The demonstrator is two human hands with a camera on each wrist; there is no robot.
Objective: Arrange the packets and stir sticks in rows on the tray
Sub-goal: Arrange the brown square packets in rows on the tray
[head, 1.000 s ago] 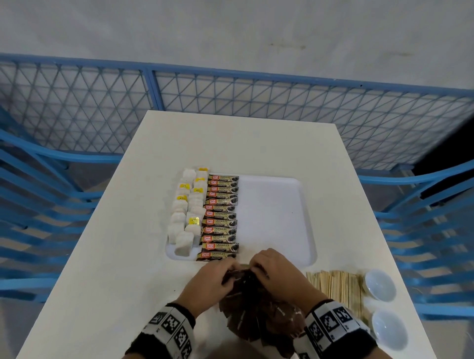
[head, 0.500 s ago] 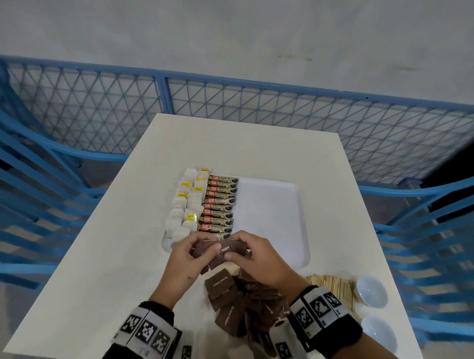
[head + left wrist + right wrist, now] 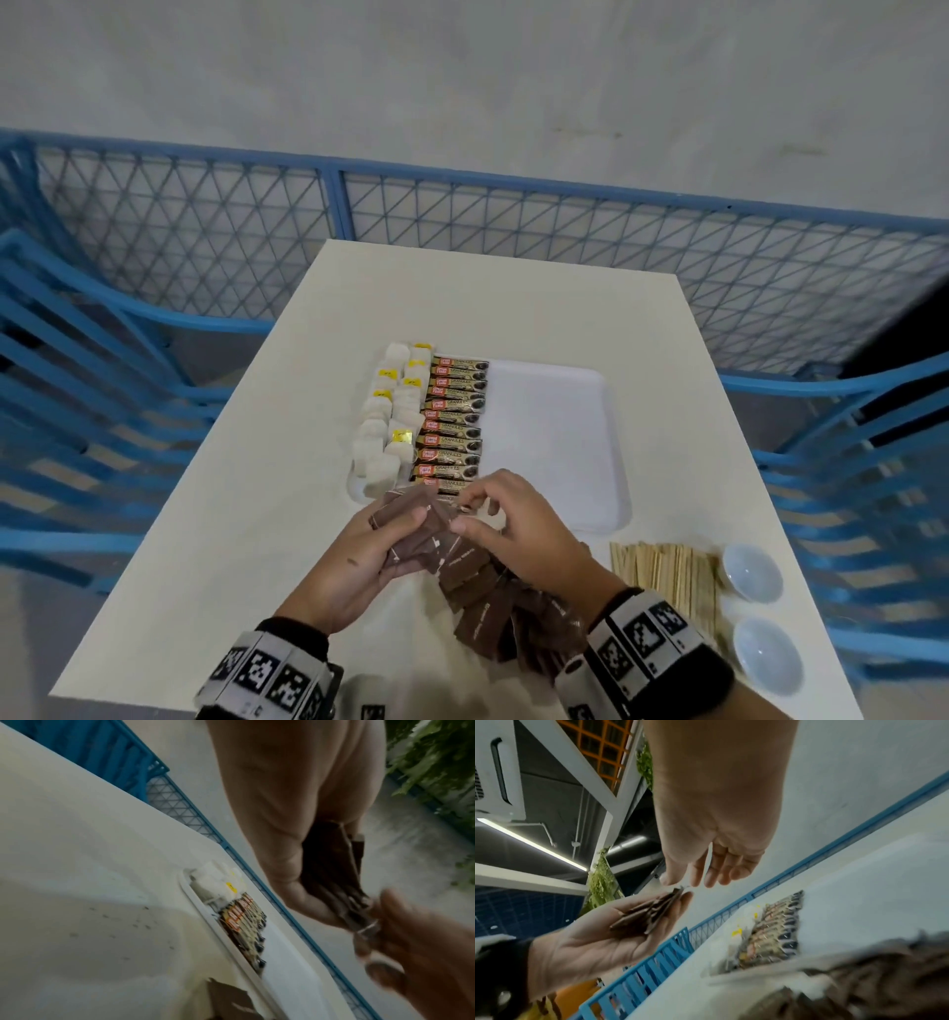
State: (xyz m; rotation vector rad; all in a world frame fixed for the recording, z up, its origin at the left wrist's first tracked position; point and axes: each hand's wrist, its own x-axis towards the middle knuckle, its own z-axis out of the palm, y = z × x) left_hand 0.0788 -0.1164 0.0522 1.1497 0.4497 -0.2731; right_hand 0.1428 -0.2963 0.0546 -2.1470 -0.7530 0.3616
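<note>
My left hand (image 3: pixel 405 524) holds a small stack of brown packets (image 3: pixel 418 534) just above the near edge of the white tray (image 3: pixel 560 442). The stack lies across its palm (image 3: pixel 582 945) with the thumb on top. My right hand (image 3: pixel 462 516) pinches the far end of the stack (image 3: pixel 359 914) between thumb and fingertips. A loose pile of brown packets (image 3: pixel 503 611) lies on the table below my right wrist. White tea bags (image 3: pixel 387 416) and a row of coffee stick packets (image 3: pixel 452 421) fill the tray's left side. Wooden stir sticks (image 3: pixel 667 570) lie right of my hands.
Two small white bowls (image 3: pixel 752 573) (image 3: pixel 767 655) stand at the table's right edge beside the sticks. The tray's right half (image 3: pixel 554 411) is bare. Blue mesh fencing (image 3: pixel 462 226) surrounds the white table (image 3: pixel 215 539).
Both hands rose from the brown pile with a few packets and moved toward the tray's near edge. The left hand now cups the stack while the right fingers work at its end.
</note>
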